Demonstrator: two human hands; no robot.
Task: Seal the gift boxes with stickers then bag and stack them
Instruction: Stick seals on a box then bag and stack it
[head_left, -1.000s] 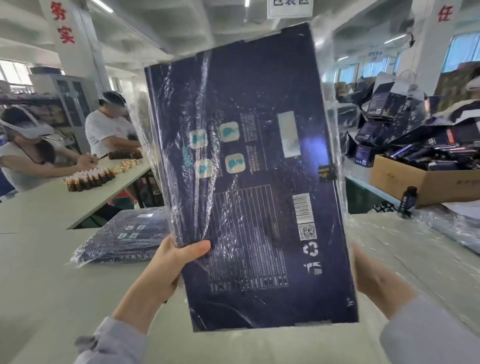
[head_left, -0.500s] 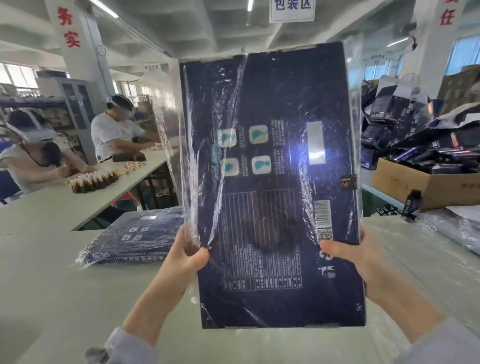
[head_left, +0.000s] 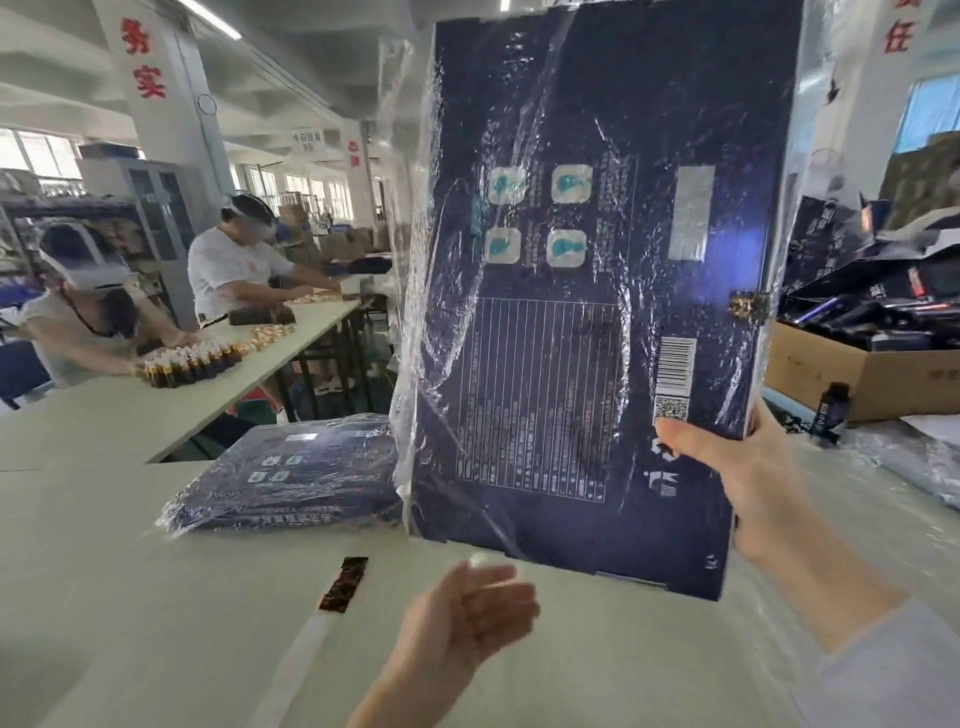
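Note:
A flat dark blue gift box (head_left: 587, 312) wrapped in a clear plastic bag stands upright in the air in front of me. My right hand (head_left: 737, 478) grips its lower right edge, thumb across the front near the QR code. Below the box's bottom edge my left hand (head_left: 467, 618) hovers open and blurred, touching nothing. A stack of bagged dark blue boxes (head_left: 291, 478) lies flat on the table to the left. A strip of dark stickers on white backing (head_left: 343, 584) lies on the table near my left hand.
The pale table (head_left: 130, 597) spreads in front of me. Loose clear plastic (head_left: 883, 499) covers its right side. A cardboard carton of dark packaging (head_left: 857, 374) and a small dark bottle (head_left: 831, 408) stand at the right. Two people work at a table with small bottles (head_left: 192, 361) at the left.
My left hand has let go of the box's left edge and dropped below it. The right hand now holds the box alone, raised higher and closer.

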